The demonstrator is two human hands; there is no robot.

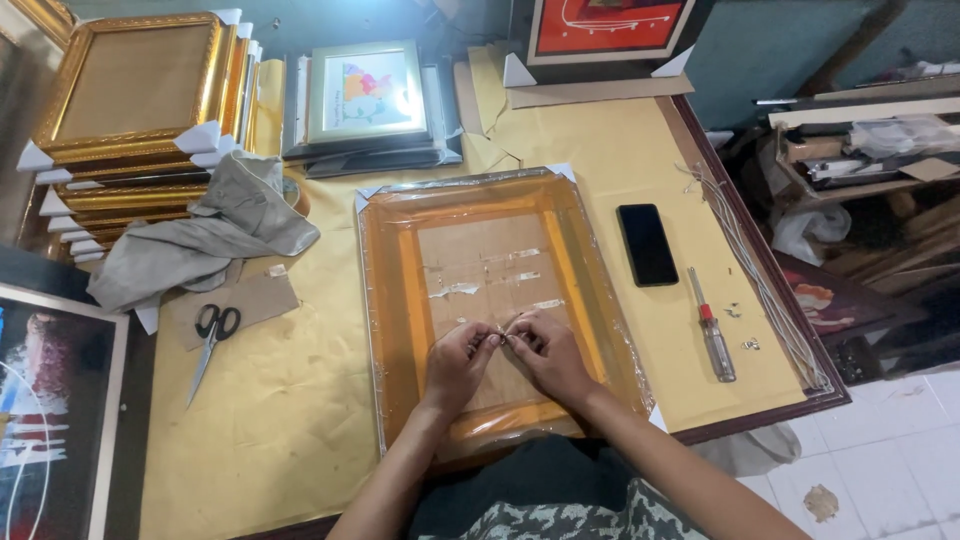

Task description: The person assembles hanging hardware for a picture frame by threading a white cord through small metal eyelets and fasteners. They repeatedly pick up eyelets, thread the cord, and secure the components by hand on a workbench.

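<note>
Whatever the left hand (458,362) and right hand (545,352) pinched between their fingertips was too small to tell. The dark picture (45,410) at lower left ran off the frame's edge.

**Frame at centre, tools on both sides**

A wrapped frame (490,300) lies centre on the table (300,420), both hands (505,355) on it. Scissors (212,335) and cloth (200,235) lie left; phone (646,243) and screwdriver (712,325) right. Stacked frames (140,110) fill the upper left.
</note>
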